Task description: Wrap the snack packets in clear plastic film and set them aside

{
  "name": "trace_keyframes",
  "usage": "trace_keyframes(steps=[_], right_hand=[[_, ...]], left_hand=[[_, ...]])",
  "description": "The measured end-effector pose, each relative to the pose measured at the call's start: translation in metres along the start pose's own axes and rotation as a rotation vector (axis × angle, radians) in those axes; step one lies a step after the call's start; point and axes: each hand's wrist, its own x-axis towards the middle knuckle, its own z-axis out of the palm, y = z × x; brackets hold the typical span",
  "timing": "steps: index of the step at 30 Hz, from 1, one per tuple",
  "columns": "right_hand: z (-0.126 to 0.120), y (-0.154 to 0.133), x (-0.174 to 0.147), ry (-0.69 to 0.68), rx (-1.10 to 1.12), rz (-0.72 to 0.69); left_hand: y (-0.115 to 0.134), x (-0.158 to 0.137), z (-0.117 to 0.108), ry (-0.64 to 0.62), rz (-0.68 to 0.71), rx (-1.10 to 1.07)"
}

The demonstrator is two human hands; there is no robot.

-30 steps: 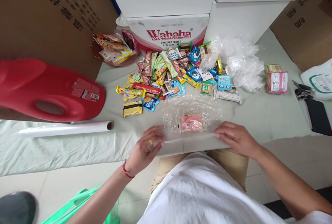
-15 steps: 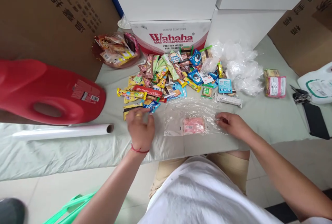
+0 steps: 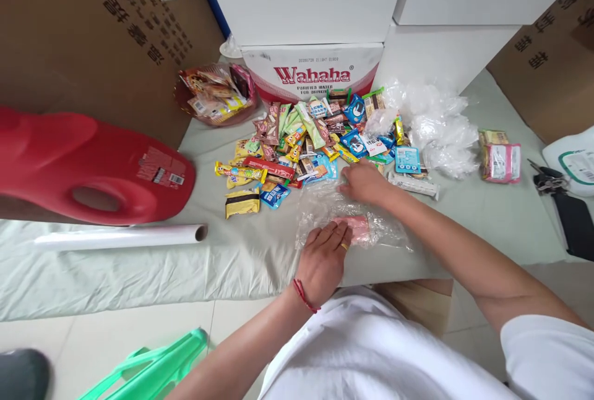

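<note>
A crumpled sheet of clear plastic film point(image 3: 320, 205) lies on the table in front of me, with a pink wrapped packet point(image 3: 359, 227) on it. My left hand point(image 3: 325, 258) rests flat, fingers extended, on the near left part of the film and covers the packet's left end. Reaching across from the right, my right hand point(image 3: 366, 182) has bent fingers at the film's far edge and seems to pinch it; the fingertips are partly hidden. Just beyond lies a pile of small wrapped snacks point(image 3: 306, 134). A yellow snack packet point(image 3: 242, 202) and a blue one point(image 3: 275, 195) lie left of the film.
Clear plastic bags point(image 3: 440, 128) are heaped right of the snacks, beside a pink-edged pack point(image 3: 501, 162). Keys point(image 3: 550, 178) and a black phone point(image 3: 573, 224) lie far right. Leftward are a red jug point(image 3: 153, 159), a white roll point(image 3: 120, 236) and a snack basket point(image 3: 218, 94).
My left hand has moved right from the yellow and blue packets onto the film and pink packet. My right hand has moved left and away from me, to the film's far edge.
</note>
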Motion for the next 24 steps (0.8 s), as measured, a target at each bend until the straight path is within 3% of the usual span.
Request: trace_keyframes(steps=[4,8,11,15,18,22,24], right_hand=[[-0.002,0.006,0.02,-0.197,0.154,-0.012],[-0.008,0.017,0.017,-0.134,0.321,-0.211],[-0.014,0.013,-0.006,-0.054,0.432,-0.31],[-0.009,-0.01,-0.06,-0.007,0.507,-0.451],[0.013,-0.024,-0.098,0.01,0.533,-0.486],[0.043,-0.033,-0.124,0.088,0.526,-0.52],[0.052,-0.036,-0.128,0.082,0.439,-0.571]], left_hand=[[-0.003,-0.002,0.001,-0.081,-0.024,0.051],[0.0,-0.001,-0.003,-0.142,-0.031,0.078],[0.002,0.001,-0.003,-0.175,-0.013,0.073],[0.003,0.002,-0.002,-0.24,-0.043,0.042],[-0.003,0.001,-0.005,-0.25,-0.099,-0.159],[-0.023,-0.014,-0.013,-0.183,-0.149,-0.686],[-0.038,-0.027,-0.018,-0.145,-0.305,-0.934]])
